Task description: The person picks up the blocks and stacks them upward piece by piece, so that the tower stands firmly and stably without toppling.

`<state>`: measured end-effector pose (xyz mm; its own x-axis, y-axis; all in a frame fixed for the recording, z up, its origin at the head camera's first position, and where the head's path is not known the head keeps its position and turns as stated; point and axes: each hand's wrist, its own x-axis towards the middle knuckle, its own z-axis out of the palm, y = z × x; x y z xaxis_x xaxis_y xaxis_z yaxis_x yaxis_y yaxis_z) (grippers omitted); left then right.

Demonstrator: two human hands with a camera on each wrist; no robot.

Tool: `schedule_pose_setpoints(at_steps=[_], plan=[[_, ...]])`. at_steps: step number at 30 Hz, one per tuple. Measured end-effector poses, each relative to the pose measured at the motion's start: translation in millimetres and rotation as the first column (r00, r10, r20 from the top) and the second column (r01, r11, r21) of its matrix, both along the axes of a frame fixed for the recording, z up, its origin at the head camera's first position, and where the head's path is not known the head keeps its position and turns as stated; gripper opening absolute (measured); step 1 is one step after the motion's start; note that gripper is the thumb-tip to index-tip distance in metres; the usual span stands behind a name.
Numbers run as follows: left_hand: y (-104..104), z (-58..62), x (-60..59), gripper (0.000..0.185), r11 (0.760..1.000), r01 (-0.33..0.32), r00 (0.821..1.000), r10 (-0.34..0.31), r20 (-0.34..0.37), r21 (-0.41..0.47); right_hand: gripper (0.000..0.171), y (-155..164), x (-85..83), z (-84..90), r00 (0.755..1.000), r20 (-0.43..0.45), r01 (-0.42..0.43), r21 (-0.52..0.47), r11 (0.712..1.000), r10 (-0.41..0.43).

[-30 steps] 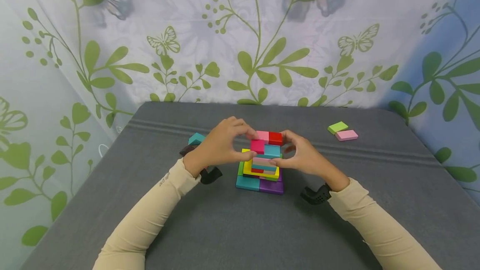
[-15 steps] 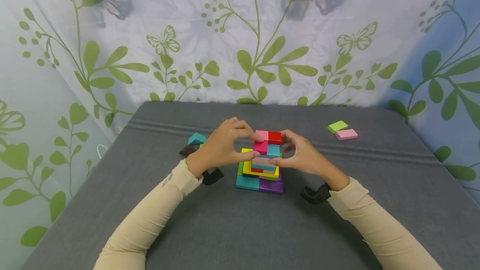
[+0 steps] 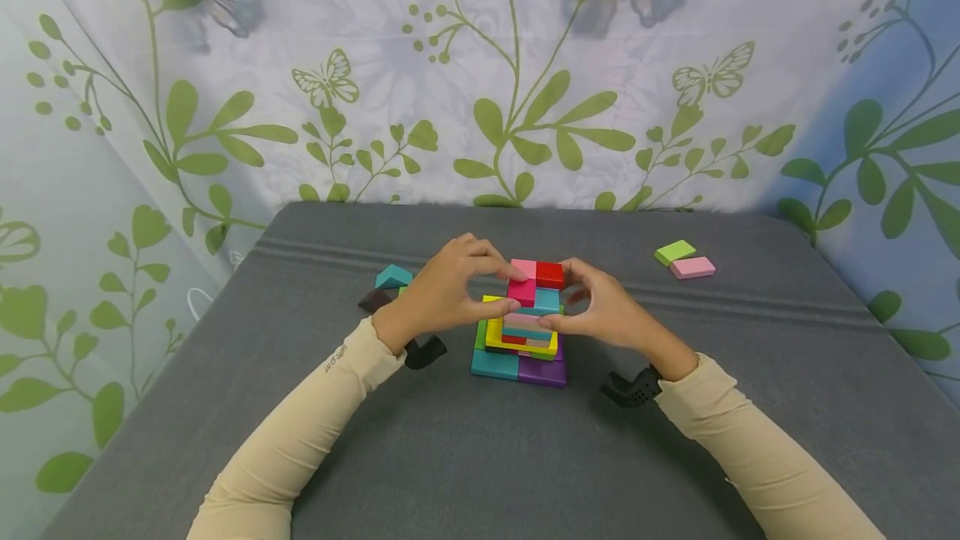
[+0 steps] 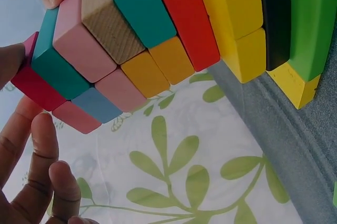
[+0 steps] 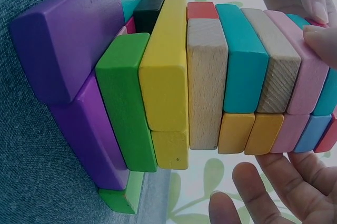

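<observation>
Both hands steady the top of a block tower (image 3: pixel 519 332) in the middle of the grey table (image 3: pixel 465 457). The left hand (image 3: pixel 438 290) pinches the magenta block (image 3: pixel 521 292) on the top layer; the right hand (image 3: pixel 606 315) pinches the tower's upper layers. Squaring that block calls for a light touch. No containers show.

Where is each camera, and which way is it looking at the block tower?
Head: sits high, looks forward and down at the block tower on the grey table; both hands and sleeves show.
Left wrist: low beside the tower, looking sideways; left hand shows.
Right wrist: low beside the tower; right hand shows.
All three share the tower.
</observation>
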<state>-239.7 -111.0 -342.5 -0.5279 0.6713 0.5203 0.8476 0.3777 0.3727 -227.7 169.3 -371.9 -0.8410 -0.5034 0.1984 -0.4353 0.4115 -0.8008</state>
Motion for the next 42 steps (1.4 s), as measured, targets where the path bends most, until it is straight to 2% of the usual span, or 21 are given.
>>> schedule_pose_setpoints(at_steps=[7,12,17,21,24,26,28,29,32,34,36,38,42], plan=[[-15,3.3,-3.2,0.045,0.996,0.024,0.997,-0.030,0.077,0.086,0.055,0,-1.6,-0.3,1.000,0.004,0.003,-0.002,1.000,-0.003],[-41,2.5,-8.2,0.038,0.992,-0.010,0.983,-0.013,0.183,0.124,0.055,1,-2.1,-0.2,1.000,0.007,0.007,0.006,1.000,-0.007],[-69,-4.5,-15.2,0.029,0.998,-0.058,0.948,0.043,0.314,0.039,0.055,1,-1.6,0.6,1.000,0.005,0.008,0.008,1.000,-0.008],[-86,-13.3,-21.4,0.026,0.988,-0.100,0.910,0.140,0.390,-0.121,0.054,1,-1.0,1.2,1.000,0.008,0.008,0.009,1.000,-0.008],[-96,-18.4,-24.2,0.028,0.948,-0.151,0.870,0.262,0.417,-0.281,0.054,0,-0.5,1.8,1.000,0.012,0.011,0.009,1.000,-0.011],[-99,-20.6,-24.5,0.030,0.904,-0.181,0.843,0.346,0.413,-0.387,0.055,0,-0.2,2.3,1.000,0.014,0.013,0.010,1.000,-0.013],[-100,-22.1,-23.5,0.033,0.851,-0.209,0.811,0.426,0.400,-0.482,0.056,0,0.3,2.6,1.000,0.016,0.015,0.012,1.000,-0.015],[-99,-22.7,-22.6,0.035,0.827,-0.215,0.802,0.453,0.390,-0.519,0.056,0,0.4,2.6,1.000,0.017,0.015,0.012,1.000,-0.015],[-95,-24.7,-19.7,0.041,0.765,-0.245,0.789,0.514,0.336,-0.595,0.056,0,0.4,2.6,1.000,0.018,0.016,0.014,1.000,-0.016],[-90,-26.2,-18.1,0.046,0.750,-0.258,0.795,0.523,0.308,-0.609,0.056,0,0.1,2.4,1.000,0.017,0.016,0.013,1.000,-0.016],[-85,-28.4,-16.9,0.049,0.756,-0.255,0.809,0.508,0.296,-0.603,0.056,0,-0.3,2.1,1.000,0.017,0.017,0.014,1.000,-0.017],[-80,-30.6,-15.5,0.049,0.782,-0.227,0.828,0.469,0.307,-0.581,0.056,0,-0.6,1.8,1.000,0.016,0.015,0.014,1.000,-0.015],[-71,-34.7,-13.3,0.046,0.847,-0.113,0.880,0.328,0.344,-0.520,0.056,1,-0.6,1.2,1.000,0.014,0.010,0.011,1.000,-0.010]])
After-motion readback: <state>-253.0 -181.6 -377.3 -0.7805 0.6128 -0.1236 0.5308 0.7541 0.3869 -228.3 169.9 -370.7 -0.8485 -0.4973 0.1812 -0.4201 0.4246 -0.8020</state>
